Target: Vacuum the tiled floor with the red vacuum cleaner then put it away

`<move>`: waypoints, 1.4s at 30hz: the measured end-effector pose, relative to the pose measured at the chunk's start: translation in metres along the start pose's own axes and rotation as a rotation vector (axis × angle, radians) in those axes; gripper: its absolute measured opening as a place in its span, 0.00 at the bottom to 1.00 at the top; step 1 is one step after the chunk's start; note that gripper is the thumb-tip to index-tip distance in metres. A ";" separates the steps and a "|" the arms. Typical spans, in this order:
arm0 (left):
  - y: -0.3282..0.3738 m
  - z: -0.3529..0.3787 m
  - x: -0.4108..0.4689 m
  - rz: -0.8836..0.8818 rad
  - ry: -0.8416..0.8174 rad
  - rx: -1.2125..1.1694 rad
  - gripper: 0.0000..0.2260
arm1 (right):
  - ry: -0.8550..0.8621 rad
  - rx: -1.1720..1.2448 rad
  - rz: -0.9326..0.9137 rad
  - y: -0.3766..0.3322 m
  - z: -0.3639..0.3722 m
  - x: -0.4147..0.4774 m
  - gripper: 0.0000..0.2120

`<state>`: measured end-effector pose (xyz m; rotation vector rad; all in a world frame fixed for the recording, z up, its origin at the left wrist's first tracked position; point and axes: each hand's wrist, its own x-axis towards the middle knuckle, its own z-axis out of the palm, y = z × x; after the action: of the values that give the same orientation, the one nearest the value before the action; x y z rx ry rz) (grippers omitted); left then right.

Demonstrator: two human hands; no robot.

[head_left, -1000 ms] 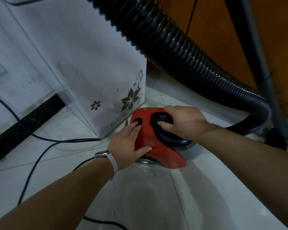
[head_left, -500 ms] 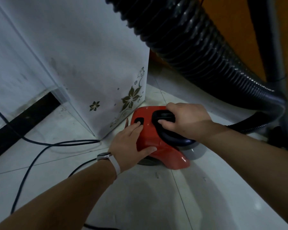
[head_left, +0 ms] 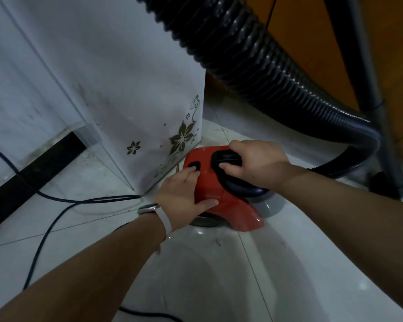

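The right grip is clamped round the black handle of the red vacuum cleaner, which is set on the tiled floor mid-frame, with a white cabinet at its ten o'clock. The left grip is laid flat, fingertips on a black button. Switching off or cord rewind is judged in hand. Next, the cord at nine o'clock must be gathered.
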<state>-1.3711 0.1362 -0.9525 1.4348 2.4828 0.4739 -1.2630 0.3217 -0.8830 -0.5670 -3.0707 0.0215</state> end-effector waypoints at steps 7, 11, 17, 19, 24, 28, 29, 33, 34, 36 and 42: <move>0.021 -0.013 -0.022 0.132 0.133 0.005 0.27 | 0.035 0.051 -0.023 -0.001 -0.004 -0.016 0.21; 0.052 -0.058 -0.043 0.148 0.115 -0.122 0.21 | -0.036 0.235 0.115 -0.006 -0.040 -0.059 0.24; 0.126 -0.144 -0.071 0.197 -0.049 -0.153 0.20 | -0.072 0.416 0.264 -0.012 -0.118 -0.143 0.22; 0.158 -0.170 -0.080 0.214 -0.086 -0.185 0.18 | -0.095 0.457 0.330 -0.008 -0.147 -0.168 0.21; 0.239 -0.222 -0.077 0.288 -0.242 -0.229 0.21 | -0.118 0.501 0.424 0.016 -0.226 -0.197 0.22; 0.296 -0.269 -0.039 0.331 -0.188 -0.200 0.18 | -0.105 0.527 0.459 0.052 -0.286 -0.200 0.22; 0.310 -0.283 -0.026 0.321 -0.170 -0.199 0.19 | -0.104 0.533 0.456 0.062 -0.300 -0.199 0.22; 0.350 -0.330 0.022 0.310 -0.175 -0.097 0.21 | -0.072 0.557 0.436 0.100 -0.344 -0.189 0.22; 0.356 -0.338 0.031 0.304 -0.177 -0.058 0.21 | -0.075 0.552 0.434 0.108 -0.352 -0.185 0.23; 0.363 -0.352 0.047 0.297 -0.172 0.007 0.22 | -0.077 0.543 0.426 0.120 -0.365 -0.176 0.25; 0.347 -0.381 0.088 0.405 -0.118 0.223 0.20 | -0.088 0.550 0.401 0.129 -0.380 -0.142 0.24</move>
<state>-1.2753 0.3138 -0.4703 2.0047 2.2085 0.1758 -1.0764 0.3952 -0.5079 -1.1261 -2.7677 0.8760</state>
